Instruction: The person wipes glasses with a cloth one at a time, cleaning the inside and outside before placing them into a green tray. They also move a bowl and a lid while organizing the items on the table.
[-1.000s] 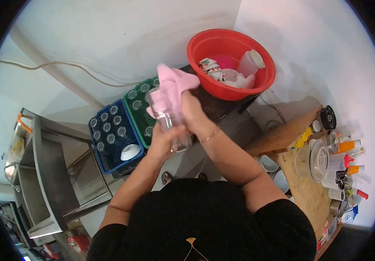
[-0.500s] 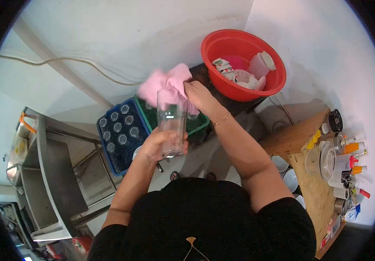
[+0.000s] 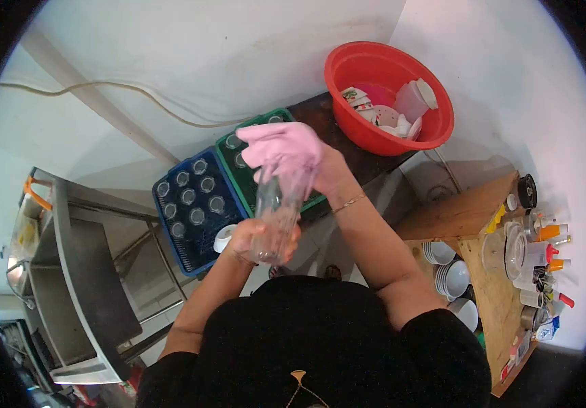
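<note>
My left hand (image 3: 248,241) is wrapped round the lower part of a tall clear glass (image 3: 279,211), which tilts slightly in front of my chest. At the glass's top, my right hand (image 3: 330,170) grips a pink cloth (image 3: 282,144) that covers the rim. Whether some of the cloth is inside the glass is hard to make out through the blur. Behind my left hand, a blue crate (image 3: 187,211) holds several upturned glasses and a white cup (image 3: 224,238). A green crate (image 3: 228,160) with more glasses is partly hidden by the cloth.
A red basin (image 3: 354,132) with dishes and a plastic jug stands on the dark table (image 3: 313,112) at the back. To the right is a wooden shelf (image 3: 490,292) with stacked bowls (image 3: 453,279) and containers. A metal stand (image 3: 95,272) is at the left.
The glass has come down a little and tilted. The pink cloth, spread out before, is now bunched over its rim, with my right hand lower and further right.
</note>
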A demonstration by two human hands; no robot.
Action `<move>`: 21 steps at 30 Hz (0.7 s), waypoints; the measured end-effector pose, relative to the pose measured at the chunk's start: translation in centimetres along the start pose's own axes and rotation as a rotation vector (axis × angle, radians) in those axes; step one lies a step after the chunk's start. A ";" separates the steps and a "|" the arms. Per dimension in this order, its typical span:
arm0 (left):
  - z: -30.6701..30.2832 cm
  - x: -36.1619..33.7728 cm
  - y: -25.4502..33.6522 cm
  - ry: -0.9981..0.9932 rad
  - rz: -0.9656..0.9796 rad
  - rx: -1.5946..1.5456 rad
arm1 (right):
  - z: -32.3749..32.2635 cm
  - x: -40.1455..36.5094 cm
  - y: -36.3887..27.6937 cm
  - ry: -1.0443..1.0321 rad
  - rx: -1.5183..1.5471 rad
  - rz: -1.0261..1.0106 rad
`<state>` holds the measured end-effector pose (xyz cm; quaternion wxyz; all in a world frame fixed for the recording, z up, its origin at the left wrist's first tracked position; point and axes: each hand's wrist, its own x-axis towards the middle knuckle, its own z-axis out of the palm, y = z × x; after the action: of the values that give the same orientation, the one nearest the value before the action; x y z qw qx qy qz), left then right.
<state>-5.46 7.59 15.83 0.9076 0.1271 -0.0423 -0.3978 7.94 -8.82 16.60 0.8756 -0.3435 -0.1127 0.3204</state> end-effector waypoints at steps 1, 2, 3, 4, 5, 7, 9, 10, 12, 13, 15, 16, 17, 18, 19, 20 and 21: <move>-0.2 -0.9 0.4 0.041 -0.049 0.127 | 0.1 -0.6 -0.2 0.154 0.074 -0.040; -0.4 -1.6 0.9 0.042 -0.045 0.128 | 0.0 -1.2 -0.5 0.309 0.148 -0.080; 0.7 -2.2 1.5 0.078 -0.064 0.223 | -0.8 -2.1 -1.2 0.308 0.148 -0.074; 1.4 -2.9 1.8 0.117 -0.085 0.313 | -1.1 -3.1 -2.2 0.067 -0.063 0.108; 1.5 -3.1 2.3 0.126 -0.132 0.267 | -0.8 -3.9 -1.9 -0.027 -0.302 0.250; 0.5 -4.1 2.9 0.081 -0.201 0.322 | 2.3 -4.2 -1.5 -0.284 -0.696 0.128; 0.0 -5.0 4.2 -0.022 -0.368 0.306 | 6.4 -3.5 -0.7 -0.389 -1.005 -0.446; 0.1 -5.2 4.6 -0.026 -0.374 0.302 | 6.3 -3.7 0.3 -0.334 -0.942 -0.455; 0.6 -5.7 5.4 0.045 -0.352 0.840 | 7.4 -3.3 0.3 -0.396 -1.169 -0.291; 1.2 -6.1 6.3 0.101 -0.454 0.999 | 7.8 -2.8 0.3 -0.445 -1.311 -0.194; 3.6 -6.4 6.8 0.213 -0.403 1.163 | 7.9 -2.2 1.0 -0.356 -1.043 0.146; 4.3 -6.4 7.0 0.328 -0.342 1.325 | 7.4 -2.3 1.8 -0.331 -0.892 0.222; 2.5 -6.7 7.3 0.317 -0.382 1.582 | 6.9 -2.5 2.6 -0.297 -0.737 0.295; 2.5 -6.8 7.3 0.315 -0.379 1.580 | 7.2 -2.7 3.0 -0.255 -0.588 0.363; 2.4 -6.9 7.2 0.318 -0.382 1.663 | 7.7 -3.0 3.4 -0.202 -0.761 0.239; 2.4 -7.1 6.9 0.321 -0.390 1.744 | 8.2 -3.1 3.7 -0.146 -0.926 0.114; 2.7 -7.0 6.6 0.353 -0.458 1.822 | 7.8 -3.1 3.6 -0.192 -1.304 -0.082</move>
<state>-6.02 16.51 20.30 0.3531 0.8483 -0.1723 -0.3549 0.57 -4.68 20.00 0.4856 -0.7687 -0.3743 0.1822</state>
